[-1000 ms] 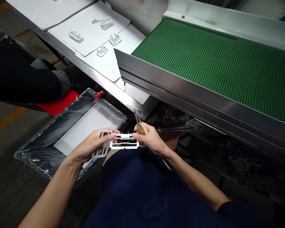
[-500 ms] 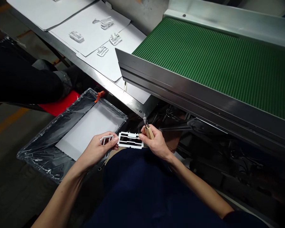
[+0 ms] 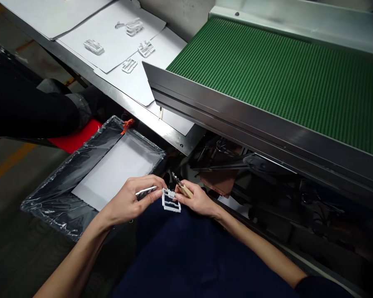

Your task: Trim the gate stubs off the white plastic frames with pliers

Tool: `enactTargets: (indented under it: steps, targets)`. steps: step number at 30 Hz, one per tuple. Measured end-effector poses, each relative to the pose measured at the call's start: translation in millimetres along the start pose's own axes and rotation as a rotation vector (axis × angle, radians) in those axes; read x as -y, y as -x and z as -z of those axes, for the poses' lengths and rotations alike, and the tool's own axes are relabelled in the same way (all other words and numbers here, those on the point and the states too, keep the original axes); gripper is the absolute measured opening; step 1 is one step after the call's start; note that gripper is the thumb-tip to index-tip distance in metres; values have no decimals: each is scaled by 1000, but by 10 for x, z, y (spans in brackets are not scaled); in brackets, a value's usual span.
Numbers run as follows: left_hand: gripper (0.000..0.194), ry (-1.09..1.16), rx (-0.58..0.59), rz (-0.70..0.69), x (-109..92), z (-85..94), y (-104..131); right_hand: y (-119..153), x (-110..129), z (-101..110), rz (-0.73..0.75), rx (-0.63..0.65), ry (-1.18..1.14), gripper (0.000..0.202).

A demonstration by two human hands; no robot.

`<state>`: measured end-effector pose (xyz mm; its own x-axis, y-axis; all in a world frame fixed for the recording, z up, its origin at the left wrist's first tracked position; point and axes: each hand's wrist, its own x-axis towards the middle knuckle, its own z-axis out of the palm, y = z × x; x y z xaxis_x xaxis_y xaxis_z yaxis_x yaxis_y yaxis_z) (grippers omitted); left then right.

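While left hand [image 3: 136, 203] grips a second frame [image 3: 146, 191] and pinches white slotted frame [image 3: 172, 203] over navy clothing [image 3: 170, 256], right hand [image 3: 200, 201] pinches its right side, tan-handled pliers [image 3: 185, 191] tucked in-grip, apparently keeping it steady.

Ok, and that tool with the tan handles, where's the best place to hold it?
I'd grip the tool by its tan handles, coming from the right, as the right hand does. The handles slant toward that hand, while the dark metal tip points forward and left, away from it.
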<state>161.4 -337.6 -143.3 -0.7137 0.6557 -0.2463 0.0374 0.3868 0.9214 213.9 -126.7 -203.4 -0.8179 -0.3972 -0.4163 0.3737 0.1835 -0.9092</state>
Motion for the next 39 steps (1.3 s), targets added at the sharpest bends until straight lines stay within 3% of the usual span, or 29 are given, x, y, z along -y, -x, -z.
enactTargets:
  steps: [5, 10, 13, 31, 39]
  targets:
    - [20, 5, 153, 0, -43, -57, -110, 200, 122, 206, 42, -40, 358, 18]
    - [18, -56, 232, 5, -92, -21, -248, 320, 400, 573, 156, 95, 876, 30]
    - [19, -125, 278, 10, -113, 4, -306, 327, 586, 686, 161, 158, 1082, 32]
    - [14, -221, 343, -75, -190, -38, -452, 175, 1131, 818, 238, 382, 1380, 10]
    - [15, -201, 344, -78, -179, -75, -466, 108, 1182, 823, 250, 419, 1377, 8]
